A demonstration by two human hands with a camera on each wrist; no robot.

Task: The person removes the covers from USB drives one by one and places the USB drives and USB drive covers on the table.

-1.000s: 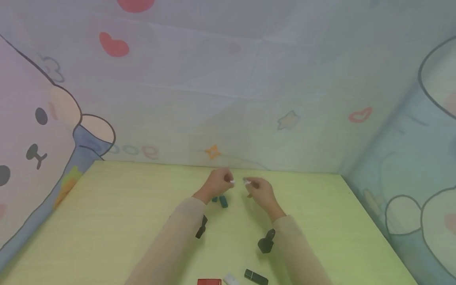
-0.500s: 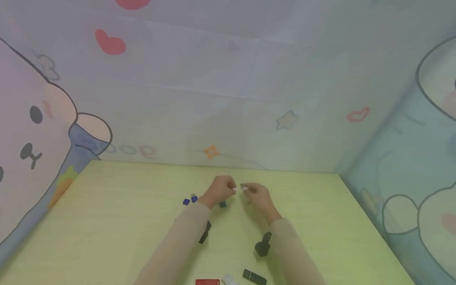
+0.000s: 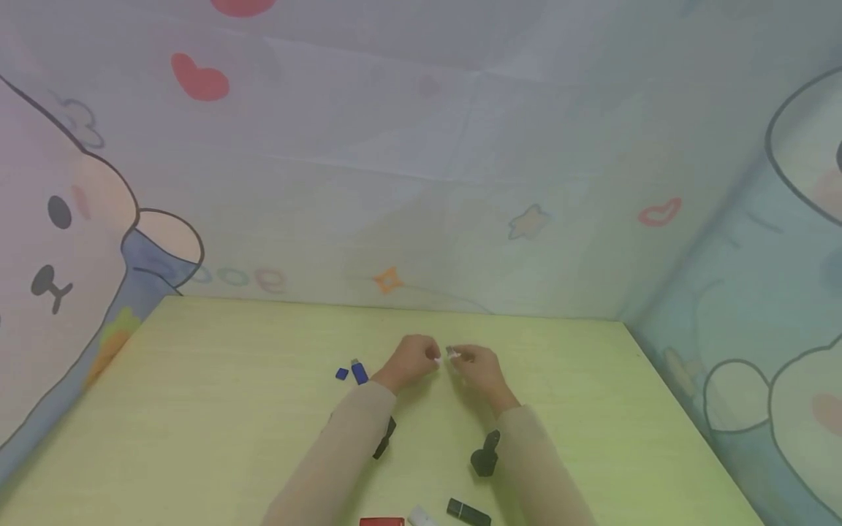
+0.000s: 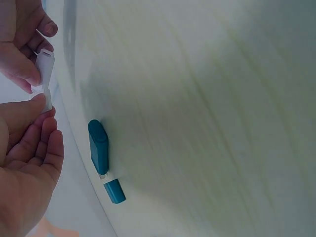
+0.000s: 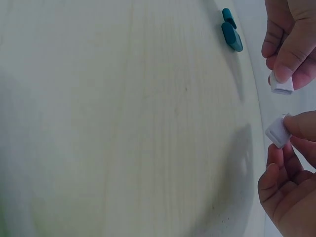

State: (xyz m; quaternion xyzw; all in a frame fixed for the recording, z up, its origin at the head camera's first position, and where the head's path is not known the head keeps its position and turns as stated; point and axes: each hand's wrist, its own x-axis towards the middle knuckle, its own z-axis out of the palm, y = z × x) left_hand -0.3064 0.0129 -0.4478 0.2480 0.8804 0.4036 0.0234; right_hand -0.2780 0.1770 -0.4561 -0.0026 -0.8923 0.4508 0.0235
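My left hand point(image 3: 409, 359) pinches a small white cap point(image 5: 282, 85) between thumb and fingers, its open end showing in the right wrist view. Facing it, my right hand point(image 3: 482, 369) pinches a white USB stick point(image 5: 279, 132), with a grey tip at its end in the head view. The two white pieces are apart, a narrow gap between them. Below the hands on the table lie a teal USB stick point(image 4: 98, 147) and its separate teal cap point(image 4: 114, 191); in the head view the left hand hides them.
Left of the left forearm lie a blue USB stick point(image 3: 359, 371) and a blue cap point(image 3: 342, 373). At the near table edge are a red object point(image 3: 381, 521), a white stick point(image 3: 421, 516) and a dark stick point(image 3: 469, 511). A printed cloth point(image 3: 421, 183) hangs behind the table.
Both hands have moved a little nearer the person, the white pieces still in them. The left forearm has shifted right, uncovering the blue stick and cap, while the teal pieces became hidden.
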